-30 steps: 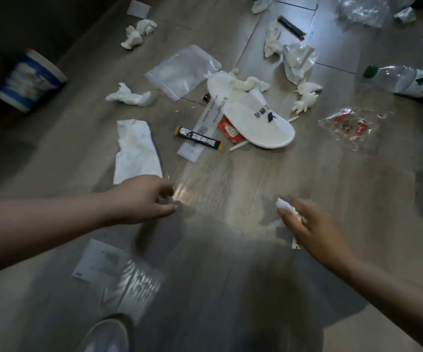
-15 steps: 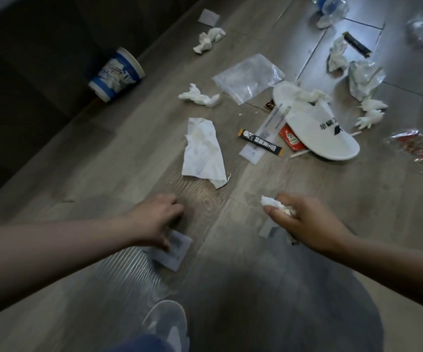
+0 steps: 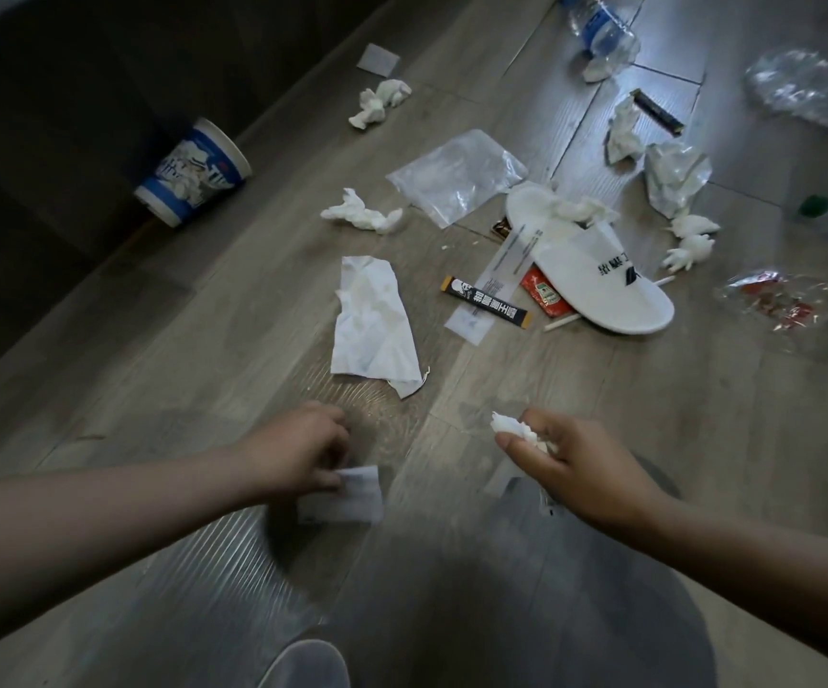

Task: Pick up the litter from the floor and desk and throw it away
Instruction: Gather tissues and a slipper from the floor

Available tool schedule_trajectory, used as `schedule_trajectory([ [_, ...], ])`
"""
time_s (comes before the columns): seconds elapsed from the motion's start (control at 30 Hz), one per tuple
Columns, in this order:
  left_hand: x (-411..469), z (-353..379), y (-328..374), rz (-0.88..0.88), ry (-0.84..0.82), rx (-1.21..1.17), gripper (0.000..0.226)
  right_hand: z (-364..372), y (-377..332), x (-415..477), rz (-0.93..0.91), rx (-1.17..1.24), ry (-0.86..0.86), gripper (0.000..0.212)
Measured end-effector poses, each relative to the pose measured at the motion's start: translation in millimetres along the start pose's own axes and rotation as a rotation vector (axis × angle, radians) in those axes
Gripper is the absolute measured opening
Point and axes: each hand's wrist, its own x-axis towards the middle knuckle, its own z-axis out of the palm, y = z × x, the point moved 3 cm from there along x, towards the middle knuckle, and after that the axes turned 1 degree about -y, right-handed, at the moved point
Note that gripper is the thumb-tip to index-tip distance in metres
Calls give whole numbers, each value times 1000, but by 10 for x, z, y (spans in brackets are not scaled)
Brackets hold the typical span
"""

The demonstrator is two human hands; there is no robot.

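Note:
Litter lies all over the wooden floor. My left hand (image 3: 298, 451) is low over the floor and pinches the edge of a small white paper slip (image 3: 352, 496). My right hand (image 3: 571, 464) grips a crumpled white tissue wad (image 3: 514, 429). Just beyond my hands lies a flat white napkin (image 3: 372, 325). Further off are a black sachet (image 3: 486, 302), a clear plastic bag (image 3: 456, 176), a red packet (image 3: 543, 293) and several crumpled tissues (image 3: 360, 216).
A white slipper (image 3: 601, 275) lies in the middle of the litter. A blue and white paper cup (image 3: 193, 173) lies tipped by a dark cabinet at the left. Plastic bottles (image 3: 601, 27) and wrappers (image 3: 784, 302) are at the far right. My shoe (image 3: 302, 665) is at the bottom.
The view swung left and nearer the floor. My left hand dropped onto the paper slip and took its edge. My right hand kept hold of the tissue wad.

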Motion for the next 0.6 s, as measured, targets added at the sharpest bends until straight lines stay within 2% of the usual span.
schedule_trajectory([
  [0.17, 365, -459, 97, -45, 241, -4, 22, -120, 115, 8, 18, 6, 57, 34],
  [0.27, 572, -697, 56, -194, 389, -55, 27, -162, 186, 3, 22, 34, 83, 28],
  [0.33, 708, -726, 16, -347, 445, -105, 37, -184, 266, -9, 38, 47, 105, 30],
  [0.4, 827, -644, -5, -476, 403, -196, 72, -215, 352, -24, 51, 41, 136, 36],
  [0.47, 935, -517, 6, -505, 313, -280, 112, -241, 426, -40, 56, 51, 155, 39],
  [0.53, 1043, -411, 64, -444, 248, -288, 125, -267, 492, -50, 68, 70, 164, 41],
  [0.6, 1170, -347, 155, -347, 234, -231, 123, -299, 565, -49, 83, 89, 175, 43],
])
